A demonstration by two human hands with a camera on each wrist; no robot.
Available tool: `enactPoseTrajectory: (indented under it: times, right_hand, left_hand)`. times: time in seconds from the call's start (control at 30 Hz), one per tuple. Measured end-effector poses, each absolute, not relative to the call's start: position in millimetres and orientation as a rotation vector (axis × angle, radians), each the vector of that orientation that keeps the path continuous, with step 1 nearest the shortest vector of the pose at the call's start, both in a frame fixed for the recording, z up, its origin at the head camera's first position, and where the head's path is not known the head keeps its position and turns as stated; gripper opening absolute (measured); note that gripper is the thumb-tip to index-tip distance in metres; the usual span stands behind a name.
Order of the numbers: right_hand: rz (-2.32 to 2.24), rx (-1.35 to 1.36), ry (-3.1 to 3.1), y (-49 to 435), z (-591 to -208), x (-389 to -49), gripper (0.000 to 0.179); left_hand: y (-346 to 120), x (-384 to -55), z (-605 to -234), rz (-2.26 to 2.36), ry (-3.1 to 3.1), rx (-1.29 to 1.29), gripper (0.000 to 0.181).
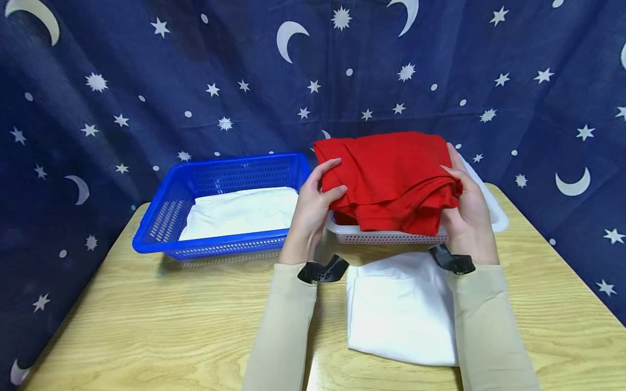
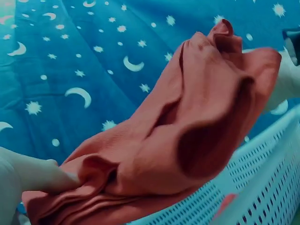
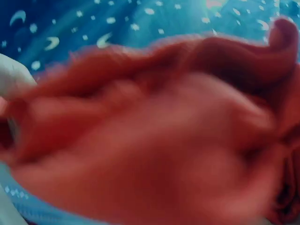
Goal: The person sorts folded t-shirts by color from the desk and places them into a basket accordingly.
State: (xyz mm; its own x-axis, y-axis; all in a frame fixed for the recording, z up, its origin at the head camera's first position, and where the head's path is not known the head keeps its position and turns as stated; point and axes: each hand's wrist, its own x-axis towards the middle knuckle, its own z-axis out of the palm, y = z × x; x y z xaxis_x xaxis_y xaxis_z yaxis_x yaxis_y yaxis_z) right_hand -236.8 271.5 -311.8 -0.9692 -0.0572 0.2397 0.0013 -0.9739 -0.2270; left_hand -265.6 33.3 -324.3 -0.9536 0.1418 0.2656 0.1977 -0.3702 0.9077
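Both hands hold a folded red garment [image 1: 386,174] up over the white basket [image 1: 391,238], overlapping most of it in the head view. At the garment's left edge my left hand [image 1: 311,209] grips it, thumb and a finger showing on the near face. My right hand [image 1: 469,209] grips the right edge, where layered folds bunch up. In the left wrist view the red cloth [image 2: 154,136] slants across above the perforated basket wall [image 2: 269,183]. The red cloth [image 3: 154,140] fills much of the right wrist view, blurred. Some red fabric [image 2: 226,205] shows low inside the basket.
To the left stands a blue perforated basket [image 1: 220,243] with white cloth [image 1: 244,212] lying in it. A folded white garment [image 1: 398,320] lies on the wooden table [image 1: 171,326] below the white basket, partly under the right forearm. A dark blue star-patterned curtain [image 1: 195,65] hangs behind.
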Motion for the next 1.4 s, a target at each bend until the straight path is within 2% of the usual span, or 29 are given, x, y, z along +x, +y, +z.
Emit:
enactPoseTrajectory:
  times: [0.23,0.33,0.47,0.6,0.77,0.97,1.13,1.4]
  right_hand:
    - [-2.953,-0.524,1.005,295,-328,-241,0.059]
    - [-2.934,-0.422,1.336,299,-330,-243,0.057]
    - [-2.834,-0.146,1.843,299,-330,-245,0.047]
    - [-2.417,0.039,2.439,299,-332,-247,0.035]
    - [-1.806,0.072,2.976,300,-337,-250,0.027]
    - [-1.475,0.072,3.237,297,-343,-253,0.022]
    - [-1.359,0.130,3.364,293,-345,-256,0.023]
    - [-1.248,0.191,3.423,287,-346,-254,0.014]
  left_hand:
    - [40,-270,-337,-2.097,-2.113,-0.310,0.047]
    - [44,-271,-339,-1.796,-2.243,-0.308,0.045]
    - [49,-270,-339,-1.480,-2.332,-0.331,0.040]
    - [53,-267,-339,-1.283,-2.416,-0.360,0.042]
    - [56,-265,-340,-1.146,-2.545,-0.441,0.051]
    - [58,-263,-346,-0.909,-2.625,-0.517,0.058]
    - [59,-262,-350,-0.675,-2.623,-0.523,0.054]
    - [61,-259,-353,-0.488,-2.717,-0.475,0.046]
